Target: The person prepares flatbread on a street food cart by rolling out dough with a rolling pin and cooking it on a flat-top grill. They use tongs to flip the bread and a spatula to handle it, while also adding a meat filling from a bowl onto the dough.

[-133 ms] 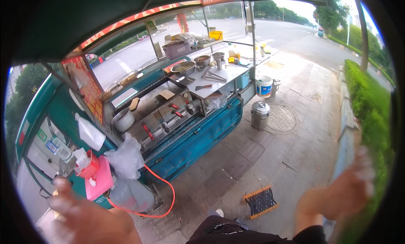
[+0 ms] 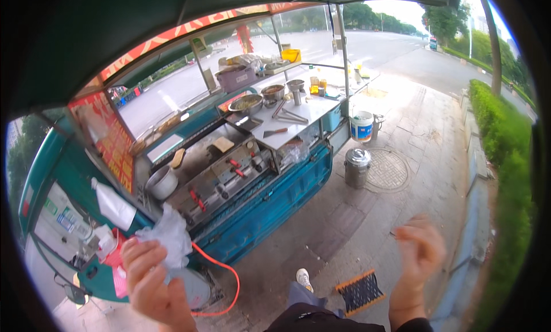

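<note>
Both my hands are raised in the air and hold nothing. My left hand [image 2: 152, 283] is at the lower left, its fingers half curled and its thumb apart. Behind it, partly hidden, are a clear plastic bag [image 2: 172, 237] and a red basket [image 2: 117, 246]. My right hand [image 2: 420, 251] is at the lower right over the pavement, loosely curled with somewhat blurred fingertips. Nearest to it is a folding stool [image 2: 360, 292] with wooden bars and black webbing. Neither hand touches the food cart [image 2: 270, 200].
The cart carries a griddle [image 2: 198, 154] with flat bread pieces [image 2: 223, 144], a metal pot [image 2: 162, 183], bowls [image 2: 245, 104] and a spatula [image 2: 274, 132]. On the pavement stand a lidded metal can [image 2: 357, 168] and a white bucket [image 2: 361, 127]. An orange hose [image 2: 235, 274] loops near my feet. A hedge [image 2: 499, 160] runs along the right.
Both hands have come inward from the sides, their fingers more curled than before. The view has shifted slightly, and more of my white shoe shows.
</note>
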`<action>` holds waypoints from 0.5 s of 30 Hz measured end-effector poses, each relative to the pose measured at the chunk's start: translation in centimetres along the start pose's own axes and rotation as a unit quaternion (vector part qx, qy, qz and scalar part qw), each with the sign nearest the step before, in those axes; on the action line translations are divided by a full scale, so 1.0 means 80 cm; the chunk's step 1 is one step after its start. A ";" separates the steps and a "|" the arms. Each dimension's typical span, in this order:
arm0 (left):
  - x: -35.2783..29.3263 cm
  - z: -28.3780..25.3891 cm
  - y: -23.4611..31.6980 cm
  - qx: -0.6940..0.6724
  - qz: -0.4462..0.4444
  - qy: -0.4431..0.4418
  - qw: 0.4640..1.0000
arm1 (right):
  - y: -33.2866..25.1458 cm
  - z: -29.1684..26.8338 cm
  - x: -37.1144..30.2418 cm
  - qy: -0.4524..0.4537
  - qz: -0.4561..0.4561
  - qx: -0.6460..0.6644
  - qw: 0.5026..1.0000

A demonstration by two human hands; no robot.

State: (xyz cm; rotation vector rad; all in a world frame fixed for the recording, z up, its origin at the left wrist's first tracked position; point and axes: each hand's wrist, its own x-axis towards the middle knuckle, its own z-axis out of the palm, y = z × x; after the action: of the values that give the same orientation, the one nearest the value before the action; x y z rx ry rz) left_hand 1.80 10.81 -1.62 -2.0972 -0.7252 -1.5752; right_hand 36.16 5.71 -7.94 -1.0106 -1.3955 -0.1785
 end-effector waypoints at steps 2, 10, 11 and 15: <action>-0.016 0.063 -0.061 -0.018 -0.110 -0.055 0.992 | 0.089 0.047 0.011 -0.120 0.102 0.015 0.987; -0.038 0.356 -0.319 -0.179 -0.300 -0.264 0.899 | 0.443 0.245 0.029 -0.519 0.091 -0.096 0.844; -0.042 0.395 -0.346 -0.207 -0.295 -0.304 0.882 | 0.478 0.272 0.032 -0.564 0.099 -0.111 0.812; -0.069 0.529 -0.424 -0.284 -0.273 -0.419 0.818 | 0.605 0.404 0.083 -0.578 0.155 -0.112 0.793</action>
State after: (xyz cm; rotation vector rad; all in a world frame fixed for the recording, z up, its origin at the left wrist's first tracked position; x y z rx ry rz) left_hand 10.72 62.08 -17.81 -3.3311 -1.3660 -1.1022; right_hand 45.60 59.07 -30.16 -1.6529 -2.2883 0.6617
